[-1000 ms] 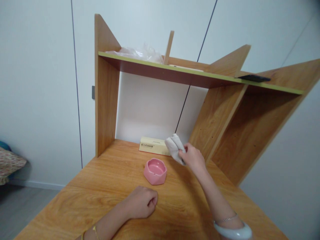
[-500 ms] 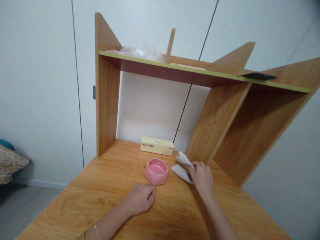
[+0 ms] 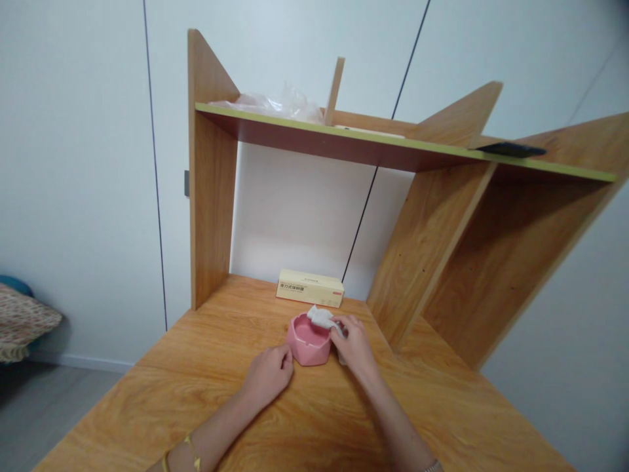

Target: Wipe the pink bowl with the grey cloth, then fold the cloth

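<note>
A pink ashtray (image 3: 307, 342) sits on the wooden desk (image 3: 206, 367), near its middle. My right hand (image 3: 352, 342) is closed on a white cloth (image 3: 321, 318) and holds it over the ashtray's right rim. My left hand (image 3: 268, 375) rests on the desk with its fingers curled, touching the ashtray's left side.
A flat yellow box (image 3: 309, 289) lies behind the ashtray at the back of the desk. A wooden shelf unit (image 3: 211, 196) rises above, with a plastic bag (image 3: 275, 103) on its top board and a dark flat object (image 3: 511, 149) at the right. A patterned cushion (image 3: 19, 321) is far left.
My right hand carried the cloth from beside the yellow box down and left onto the ashtray. My left hand slid forward until it touched the ashtray.
</note>
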A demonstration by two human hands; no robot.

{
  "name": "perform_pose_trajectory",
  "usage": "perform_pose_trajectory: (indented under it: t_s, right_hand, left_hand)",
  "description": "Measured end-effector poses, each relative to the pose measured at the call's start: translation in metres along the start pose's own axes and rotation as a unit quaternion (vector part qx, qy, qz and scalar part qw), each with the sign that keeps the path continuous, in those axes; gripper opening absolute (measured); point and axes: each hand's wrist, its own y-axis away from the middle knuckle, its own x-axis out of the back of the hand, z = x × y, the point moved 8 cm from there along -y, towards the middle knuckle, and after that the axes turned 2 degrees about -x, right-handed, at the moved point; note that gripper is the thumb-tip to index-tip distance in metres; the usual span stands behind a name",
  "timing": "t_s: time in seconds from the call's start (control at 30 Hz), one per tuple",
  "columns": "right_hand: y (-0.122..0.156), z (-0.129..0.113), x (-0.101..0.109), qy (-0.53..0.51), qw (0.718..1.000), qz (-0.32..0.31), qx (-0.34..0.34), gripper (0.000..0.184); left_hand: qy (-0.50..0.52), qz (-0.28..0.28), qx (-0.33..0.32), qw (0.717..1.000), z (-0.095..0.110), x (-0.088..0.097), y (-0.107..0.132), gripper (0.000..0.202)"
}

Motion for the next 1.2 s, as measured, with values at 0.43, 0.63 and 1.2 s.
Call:
perform_pose_trajectory:
  t_s: [0.43,0.63,1.2]
  right_hand:
    - [-0.021,-0.015,-0.021,0.160,0.975,-0.143,-0.066,0.037]
    - [-0.027,0.012,-0.040,0.164,0.957,-0.197,-0.133,0.069]
    - [0.028,0.017,-0.035,-0.020,0.986,-0.031,-0.163,0.066]
  left_hand:
    - [-0.017,-0.003,0.005,1.000,0.001,-0.001,0.002,0.019]
    - [-0.010,0.013,0.019,1.000,-0.001,0.002,0.002,0.019]
    - [0.251,0.117,0.070,0.958,-0.005,0.012,0.009,0.077]
